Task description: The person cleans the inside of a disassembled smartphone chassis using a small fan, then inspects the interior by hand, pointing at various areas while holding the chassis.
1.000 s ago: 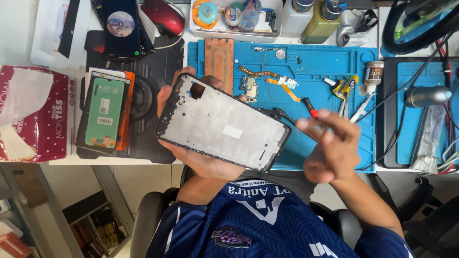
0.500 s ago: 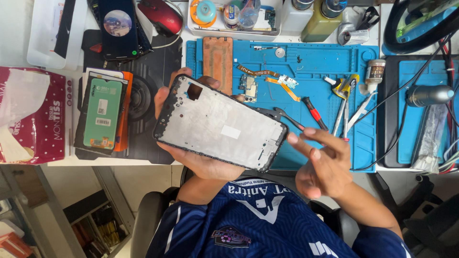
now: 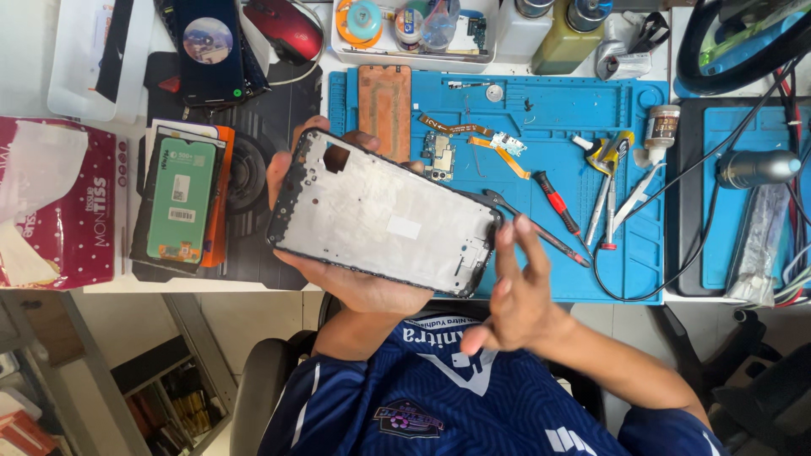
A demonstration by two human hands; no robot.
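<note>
My left hand point(image 3: 359, 283) cradles a bare phone frame point(image 3: 384, 213) from underneath, its grey inner side facing up and tilted down to the right. My right hand point(image 3: 515, 291) hovers just right of the frame's lower end, fingers spread and holding nothing; the fingertips are close to the frame's corner. Behind them lies a blue repair mat point(image 3: 574, 127) with a small circuit board point(image 3: 439, 156), orange flex cables point(image 3: 498, 148) and a copper-coloured plate point(image 3: 384, 100).
On the mat lie a red-handled screwdriver point(image 3: 559, 204), tweezers point(image 3: 610, 207) and black pliers point(image 3: 541, 230). A stack of phone parts point(image 3: 179, 203), a dark phone point(image 3: 207, 46), a red mouse point(image 3: 283, 29) and a tissue pack point(image 3: 55, 203) sit left. Bottles and a parts tray point(image 3: 414, 25) stand behind.
My right hand has opened from a closed fist and moved left toward the frame's lower corner. The frame in my left hand has stayed about where it was.
</note>
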